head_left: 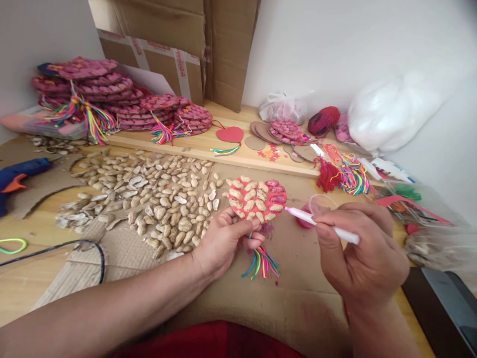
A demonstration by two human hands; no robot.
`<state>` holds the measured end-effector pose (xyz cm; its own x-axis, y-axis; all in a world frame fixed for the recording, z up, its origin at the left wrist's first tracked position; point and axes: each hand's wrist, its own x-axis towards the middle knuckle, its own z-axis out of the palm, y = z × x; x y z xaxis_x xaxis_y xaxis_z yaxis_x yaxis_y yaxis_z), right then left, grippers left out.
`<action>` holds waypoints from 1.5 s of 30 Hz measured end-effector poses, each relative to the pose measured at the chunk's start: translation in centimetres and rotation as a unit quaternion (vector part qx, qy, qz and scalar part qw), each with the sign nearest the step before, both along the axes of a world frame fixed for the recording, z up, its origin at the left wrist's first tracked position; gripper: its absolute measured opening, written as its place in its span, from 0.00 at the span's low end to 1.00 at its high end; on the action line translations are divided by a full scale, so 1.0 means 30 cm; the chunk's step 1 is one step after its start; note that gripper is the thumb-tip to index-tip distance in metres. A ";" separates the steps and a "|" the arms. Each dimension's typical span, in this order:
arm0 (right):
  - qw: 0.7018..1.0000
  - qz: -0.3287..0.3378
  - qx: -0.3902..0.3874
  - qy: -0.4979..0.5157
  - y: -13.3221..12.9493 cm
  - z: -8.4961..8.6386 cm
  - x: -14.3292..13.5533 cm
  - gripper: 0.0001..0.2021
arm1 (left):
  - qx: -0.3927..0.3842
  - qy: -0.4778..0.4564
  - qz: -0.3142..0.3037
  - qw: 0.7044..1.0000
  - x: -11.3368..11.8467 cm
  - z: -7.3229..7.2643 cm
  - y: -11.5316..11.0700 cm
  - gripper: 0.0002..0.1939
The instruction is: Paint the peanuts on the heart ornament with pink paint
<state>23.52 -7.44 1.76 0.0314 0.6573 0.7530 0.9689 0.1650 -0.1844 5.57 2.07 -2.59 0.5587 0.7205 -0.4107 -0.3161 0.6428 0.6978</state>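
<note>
My left hand grips a red heart-shaped piece by its lower edge. Peanut shells in rows cover the heart; those at its right edge are coloured pink, the others are plain tan. Below the heart hangs a tassel of bright cords. My right hand is closed around a white paintbrush with a pink tip, which points at the heart's right edge. Behind the brush stands a small cup of pink paint, its lid raised and partly hidden.
Loose peanut shells spread across cardboard to the left. A blue glue gun lies at far left. Along the back are stacked pink shell-covered pieces, a plain red heart, cord tassels and a white plastic bag. A dark device sits at right.
</note>
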 end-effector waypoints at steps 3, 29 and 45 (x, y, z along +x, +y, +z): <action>0.998 -0.039 0.050 0.016 -0.012 0.011 0.029 0.03 | 0.006 0.001 -0.006 1.000 0.000 0.001 0.002 0.10; 0.964 -0.249 -0.085 -0.047 0.013 -0.028 0.143 0.12 | 0.069 0.027 -0.043 0.996 -0.003 -0.010 -0.018 0.16; 0.964 -0.266 -0.018 -0.023 -0.022 0.005 0.159 0.07 | 0.088 0.038 -0.043 0.994 -0.001 -0.019 -0.022 0.18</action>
<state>28.29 -8.09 1.92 0.3376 0.5837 0.7385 0.9222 -0.3624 -0.1352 5.53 1.40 -3.17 0.5944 0.7352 -0.3257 -0.2073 0.5315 0.8213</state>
